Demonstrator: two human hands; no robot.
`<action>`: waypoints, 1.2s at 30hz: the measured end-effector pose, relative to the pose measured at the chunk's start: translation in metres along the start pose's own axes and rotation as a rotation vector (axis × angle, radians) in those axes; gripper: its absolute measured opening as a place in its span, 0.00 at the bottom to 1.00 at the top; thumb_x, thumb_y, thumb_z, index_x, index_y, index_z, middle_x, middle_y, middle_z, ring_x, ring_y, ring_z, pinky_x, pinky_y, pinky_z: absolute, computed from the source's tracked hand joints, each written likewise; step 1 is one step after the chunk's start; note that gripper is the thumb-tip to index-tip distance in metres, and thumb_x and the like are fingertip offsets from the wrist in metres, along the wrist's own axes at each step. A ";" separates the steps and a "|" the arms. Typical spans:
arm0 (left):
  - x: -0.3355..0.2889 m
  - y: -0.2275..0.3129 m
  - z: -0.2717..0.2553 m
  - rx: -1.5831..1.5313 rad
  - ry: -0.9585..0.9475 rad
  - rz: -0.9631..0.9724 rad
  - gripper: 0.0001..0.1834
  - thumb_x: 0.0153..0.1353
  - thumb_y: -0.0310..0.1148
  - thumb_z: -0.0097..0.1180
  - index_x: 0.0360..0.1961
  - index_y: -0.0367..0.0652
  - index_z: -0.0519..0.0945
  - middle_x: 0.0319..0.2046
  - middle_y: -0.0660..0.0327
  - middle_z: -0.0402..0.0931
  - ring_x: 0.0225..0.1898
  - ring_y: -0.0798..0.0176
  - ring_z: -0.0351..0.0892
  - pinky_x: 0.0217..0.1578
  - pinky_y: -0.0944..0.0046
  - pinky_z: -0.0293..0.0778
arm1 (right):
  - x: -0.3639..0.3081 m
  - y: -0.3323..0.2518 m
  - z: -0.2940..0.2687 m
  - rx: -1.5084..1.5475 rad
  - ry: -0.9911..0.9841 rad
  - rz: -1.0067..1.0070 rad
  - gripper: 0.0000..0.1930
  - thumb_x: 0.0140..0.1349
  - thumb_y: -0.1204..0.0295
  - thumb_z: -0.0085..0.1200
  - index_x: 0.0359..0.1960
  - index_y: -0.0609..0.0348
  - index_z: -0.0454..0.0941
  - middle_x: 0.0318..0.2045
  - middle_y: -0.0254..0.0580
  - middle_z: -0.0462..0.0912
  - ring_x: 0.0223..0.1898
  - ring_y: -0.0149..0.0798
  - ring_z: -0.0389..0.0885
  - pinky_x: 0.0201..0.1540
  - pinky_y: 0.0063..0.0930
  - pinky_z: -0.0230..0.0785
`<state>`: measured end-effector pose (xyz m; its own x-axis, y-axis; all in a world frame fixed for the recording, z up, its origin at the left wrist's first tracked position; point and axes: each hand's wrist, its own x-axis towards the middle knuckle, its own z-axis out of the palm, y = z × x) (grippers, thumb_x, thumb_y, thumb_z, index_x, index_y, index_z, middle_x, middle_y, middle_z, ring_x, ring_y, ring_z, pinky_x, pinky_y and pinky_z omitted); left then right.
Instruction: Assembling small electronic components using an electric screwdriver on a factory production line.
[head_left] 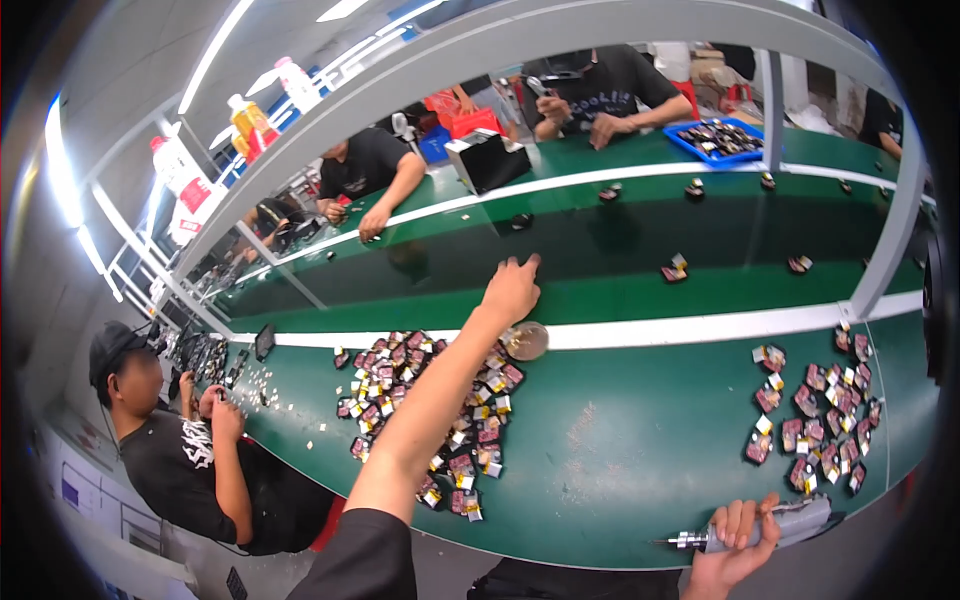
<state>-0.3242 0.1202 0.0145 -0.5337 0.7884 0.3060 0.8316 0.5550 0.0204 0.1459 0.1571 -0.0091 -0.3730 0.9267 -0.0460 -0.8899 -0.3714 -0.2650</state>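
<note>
My left arm stretches forward across the bench, and my left hand [512, 290] hovers at the conveyor belt [590, 250]. Its fingers are a little apart with nothing visible in them. Beyond the fingertips a small dark part [521, 221] lies on the belt. At the lower right my right hand [738, 540] is wrapped round a grey electric screwdriver [800, 522], whose metal bit points left. Under my left forearm spreads a pile of small black parts [385, 385] with reddish faces and white-yellow tabs. A round translucent dish [527, 341] stands beside my left wrist.
A second group of parts [825, 420] lies on the green bench [640, 430] at right. Grey frame posts [890, 240] rise beside the belt. Across it, people work near a blue tray [715, 158] full of parts and a black-and-white box [487, 160]. A co-worker [215, 450] sits left.
</note>
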 end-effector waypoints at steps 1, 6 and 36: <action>0.000 0.015 -0.003 -0.064 0.024 0.082 0.18 0.55 0.26 0.51 0.49 0.41 0.72 0.38 0.42 0.74 0.43 0.38 0.74 0.46 0.46 0.73 | -0.001 0.000 0.000 0.011 -0.041 0.021 0.04 0.65 0.71 0.43 0.36 0.56 0.65 0.11 0.27 0.58 0.15 0.25 0.55 0.21 0.21 0.54; -0.056 0.138 -0.061 -0.329 -0.014 0.535 0.15 0.58 0.23 0.54 0.48 0.41 0.73 0.45 0.49 0.73 0.47 0.45 0.72 0.49 0.53 0.70 | 0.001 0.004 0.003 0.052 -0.050 0.082 0.05 0.64 0.69 0.45 0.36 0.55 0.66 0.12 0.26 0.59 0.16 0.24 0.57 0.23 0.22 0.56; -0.220 0.235 -0.056 -0.491 0.026 0.983 0.22 0.33 0.20 0.58 0.35 0.20 0.77 0.39 0.38 0.78 0.41 0.45 0.81 0.32 0.59 0.81 | -0.064 0.020 -0.007 -0.270 -0.009 0.201 0.07 0.64 0.67 0.41 0.38 0.56 0.66 0.12 0.35 0.65 0.17 0.33 0.64 0.24 0.29 0.62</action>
<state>-0.0024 0.0625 0.0055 0.3939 0.8195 0.4163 0.8658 -0.4829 0.1314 0.1537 0.0904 -0.0185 -0.5377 0.8352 -0.1150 -0.6968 -0.5170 -0.4972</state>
